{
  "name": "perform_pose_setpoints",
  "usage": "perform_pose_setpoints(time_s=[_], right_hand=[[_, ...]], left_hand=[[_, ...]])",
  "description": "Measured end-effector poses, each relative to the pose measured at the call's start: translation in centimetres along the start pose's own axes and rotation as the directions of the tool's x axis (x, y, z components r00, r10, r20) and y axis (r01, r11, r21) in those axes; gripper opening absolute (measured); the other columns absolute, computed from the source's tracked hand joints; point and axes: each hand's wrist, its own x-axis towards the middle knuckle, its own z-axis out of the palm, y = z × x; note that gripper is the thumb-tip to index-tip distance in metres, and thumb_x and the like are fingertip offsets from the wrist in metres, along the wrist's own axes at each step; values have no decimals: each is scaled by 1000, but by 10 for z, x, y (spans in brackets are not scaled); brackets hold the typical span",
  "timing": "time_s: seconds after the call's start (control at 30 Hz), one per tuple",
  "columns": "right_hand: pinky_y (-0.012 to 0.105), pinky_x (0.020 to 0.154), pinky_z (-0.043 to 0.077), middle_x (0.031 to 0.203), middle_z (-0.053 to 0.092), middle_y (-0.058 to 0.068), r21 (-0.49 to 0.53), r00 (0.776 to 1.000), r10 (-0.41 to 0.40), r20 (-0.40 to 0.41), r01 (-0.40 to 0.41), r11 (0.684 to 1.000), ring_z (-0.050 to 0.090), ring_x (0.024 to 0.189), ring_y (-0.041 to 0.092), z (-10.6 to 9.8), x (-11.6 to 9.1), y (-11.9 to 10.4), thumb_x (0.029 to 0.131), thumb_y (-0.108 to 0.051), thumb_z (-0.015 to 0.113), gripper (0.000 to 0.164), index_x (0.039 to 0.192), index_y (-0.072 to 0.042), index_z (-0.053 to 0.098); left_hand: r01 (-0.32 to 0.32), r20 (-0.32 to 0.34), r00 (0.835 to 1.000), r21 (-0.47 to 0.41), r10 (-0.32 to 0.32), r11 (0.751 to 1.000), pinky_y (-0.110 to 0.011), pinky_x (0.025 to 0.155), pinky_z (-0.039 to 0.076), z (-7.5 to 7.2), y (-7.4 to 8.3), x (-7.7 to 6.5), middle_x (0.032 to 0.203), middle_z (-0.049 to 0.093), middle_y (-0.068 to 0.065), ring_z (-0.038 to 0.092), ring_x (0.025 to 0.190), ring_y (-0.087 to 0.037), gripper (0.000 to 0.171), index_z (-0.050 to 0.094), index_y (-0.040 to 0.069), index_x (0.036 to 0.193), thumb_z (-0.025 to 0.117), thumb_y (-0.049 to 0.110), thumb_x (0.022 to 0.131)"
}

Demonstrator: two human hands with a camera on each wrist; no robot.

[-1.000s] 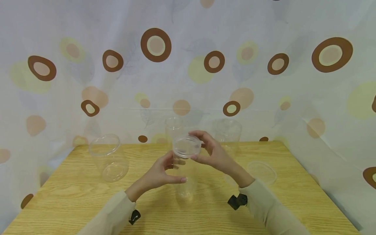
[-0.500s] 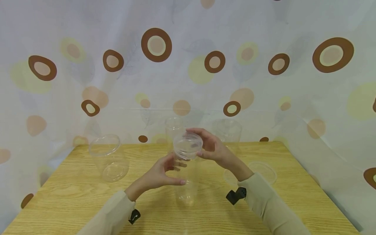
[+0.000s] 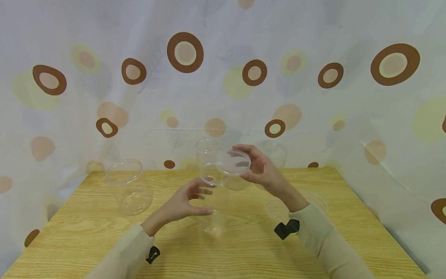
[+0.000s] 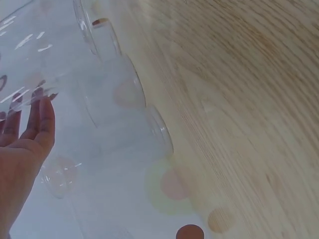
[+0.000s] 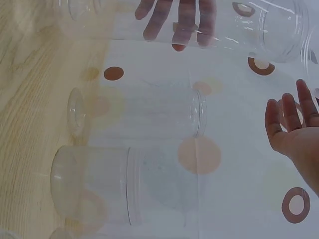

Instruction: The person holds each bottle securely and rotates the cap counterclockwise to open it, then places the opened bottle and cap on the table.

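Note:
In the head view, my left hand (image 3: 184,203) grips a tall clear plastic jar (image 3: 216,203) around its upper body, thumb in front and fingers behind. The jar's top rim is uncovered. My right hand (image 3: 263,172) pinches a round clear lid (image 3: 234,162) by its edge, thumb below and fingers at the far side. The lid is slightly tilted, up and right of the rim, overlapping it in this view. In the right wrist view, the left fingers show through the jar (image 5: 114,25), while the right hand (image 5: 304,134) reaches in from the right side.
A wide open clear jar (image 3: 129,186) stands at the table's left. Farther back are another tall clear jar (image 3: 205,153) and a wider one (image 3: 278,155), partly behind the right hand. Two flat clear lids (image 3: 276,209) lie at the right, partly under the right forearm. A patterned curtain (image 3: 216,97) hangs behind.
The lid has come off the jar's rim, moving up and right with the right hand. My left hand and the jar have shifted slightly left.

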Motion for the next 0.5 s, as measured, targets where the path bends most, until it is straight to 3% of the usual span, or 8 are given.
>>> perform_pose_setpoints(time_s=[0.17, 0.5], right_hand=[[27, 95, 41, 139, 38, 13, -47, 999, 24, -24, -25, 999, 39, 124, 23, -9, -8, 1, 84, -14, 67, 66, 137, -3, 30], [32, 94, 41, 139, 37, 9, -215, 995, 88, -47, -96, 972, 39, 126, 19, -28, -30, 15, 85, -8, 63, 62, 138, -3, 31]], left_hand=[[32, -41, 999, 50, -30, 998, -45, 94, 43, -14, -6, -5, 135, 45, -1, 52, 117, -25, 58, 48, 15, 124, 77, 14, 73], [87, -193, 979, 112, -64, 990, -50, 96, 41, -44, -23, -7, 131, 48, -2, 50, 118, -28, 54, 47, 24, 121, 76, 19, 75]])
